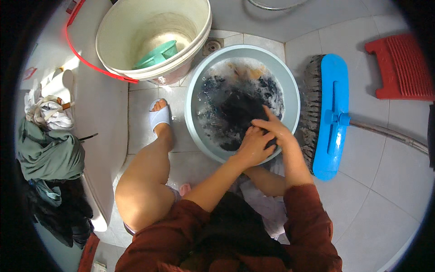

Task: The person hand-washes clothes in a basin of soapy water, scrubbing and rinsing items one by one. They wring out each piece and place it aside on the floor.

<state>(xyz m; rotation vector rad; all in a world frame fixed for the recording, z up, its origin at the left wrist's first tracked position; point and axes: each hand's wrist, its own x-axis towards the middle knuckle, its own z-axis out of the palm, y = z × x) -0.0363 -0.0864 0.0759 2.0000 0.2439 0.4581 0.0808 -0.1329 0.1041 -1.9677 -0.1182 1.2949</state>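
A pale blue-grey plastic basin stands on the floor before me, with dark wet cloth and foamy water in it. My left hand is at the basin's near right side, its fingers curled on a black cloth. Just above it, my right hand grips the same cloth, its fingers touching those of the left. Parts of the cloth are hidden beneath both hands and under the suds. Something yellowish-brown shows through the foam at the far side.
Behind the basin to the left is a white bucket holding a green plastic scoop. A blue floor brush lies close on the right, beyond it a red plastic stool. Clothes are heaped at left. A floor drain sits behind.
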